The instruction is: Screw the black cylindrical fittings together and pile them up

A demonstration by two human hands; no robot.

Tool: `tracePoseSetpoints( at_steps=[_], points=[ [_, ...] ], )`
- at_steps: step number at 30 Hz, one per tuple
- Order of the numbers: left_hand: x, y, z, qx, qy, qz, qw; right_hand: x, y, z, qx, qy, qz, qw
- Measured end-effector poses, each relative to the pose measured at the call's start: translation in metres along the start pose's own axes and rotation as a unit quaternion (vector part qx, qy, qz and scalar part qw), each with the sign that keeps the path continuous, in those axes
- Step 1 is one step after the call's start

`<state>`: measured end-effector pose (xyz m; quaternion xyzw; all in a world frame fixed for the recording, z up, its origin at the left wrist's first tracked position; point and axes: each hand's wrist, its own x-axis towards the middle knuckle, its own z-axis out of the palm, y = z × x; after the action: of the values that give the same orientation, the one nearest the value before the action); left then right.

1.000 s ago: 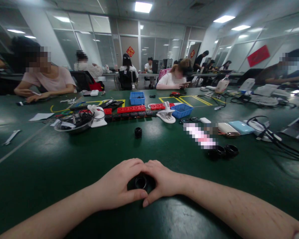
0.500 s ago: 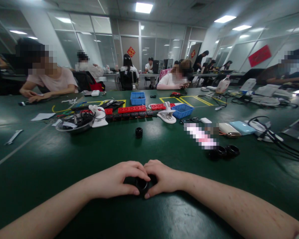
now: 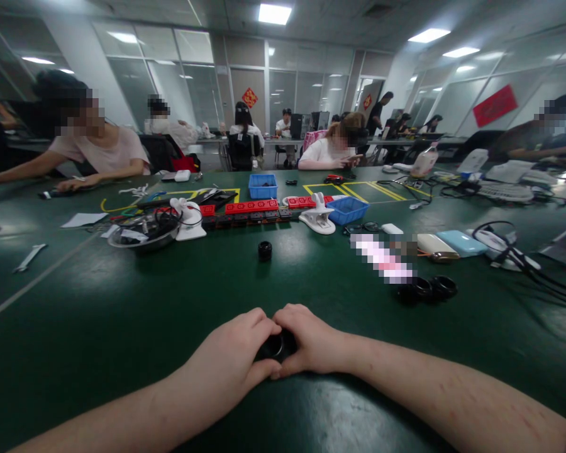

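Note:
My left hand (image 3: pixel 231 358) and my right hand (image 3: pixel 311 343) meet low in the middle of the green table (image 3: pixel 99 302). Both close round a small black ring-shaped part (image 3: pixel 277 345) that shows between the fingertips. The fingers of each hand curl over it and the index fingers touch above it. A similar black cylinder (image 3: pixel 265 250) stands alone farther out on the table. Two more black rings (image 3: pixel 429 288) lie side by side to the right.
Red and black block rows (image 3: pixel 249 211), two blue bins (image 3: pixel 263 186) (image 3: pixel 346 209), a white clamp (image 3: pixel 317 218), a bowl of cables (image 3: pixel 144 231) and phones (image 3: pixel 457 242) lie mid-table. Cables (image 3: pixel 523 264) trail at right. Several people sit along the far edge.
My left hand has turned and slid right over the black part, its wrist rolling; my right hand stays on it. The view has shifted slightly.

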<state>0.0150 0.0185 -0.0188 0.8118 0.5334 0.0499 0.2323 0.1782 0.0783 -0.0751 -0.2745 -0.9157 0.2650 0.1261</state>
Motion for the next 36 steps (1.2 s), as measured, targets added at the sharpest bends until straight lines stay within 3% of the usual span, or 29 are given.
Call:
tracePoseSetpoints(
  at_steps=[7, 12, 16, 20, 27, 36],
  points=[
    [0.005, 0.003, 0.013, 0.090, 0.026, -0.037, 0.995, -0.002, -0.003, 0.006, -0.052, 0.034, 0.011, 0.998],
    [0.005, -0.011, 0.002, 0.047, 0.075, 0.062, 0.994, -0.003, -0.001, -0.004, -0.004, -0.005, -0.043, 0.999],
    [0.001, -0.018, -0.017, -0.018, 0.003, 0.168, 0.986, -0.001, 0.004, -0.012, 0.020, -0.054, -0.071, 0.996],
    [-0.001, -0.019, -0.025, -0.026, -0.055, 0.206, 0.977, 0.002, 0.008, -0.012, 0.015, -0.060, -0.077, 0.995],
    [0.002, -0.015, -0.016, -0.010, -0.036, 0.170, 0.985, 0.001, 0.004, -0.007, 0.011, -0.037, -0.041, 0.998],
    [0.003, -0.001, 0.003, 0.078, 0.032, 0.058, 0.995, -0.001, -0.003, 0.005, -0.035, 0.028, 0.015, 0.999]
  ],
)
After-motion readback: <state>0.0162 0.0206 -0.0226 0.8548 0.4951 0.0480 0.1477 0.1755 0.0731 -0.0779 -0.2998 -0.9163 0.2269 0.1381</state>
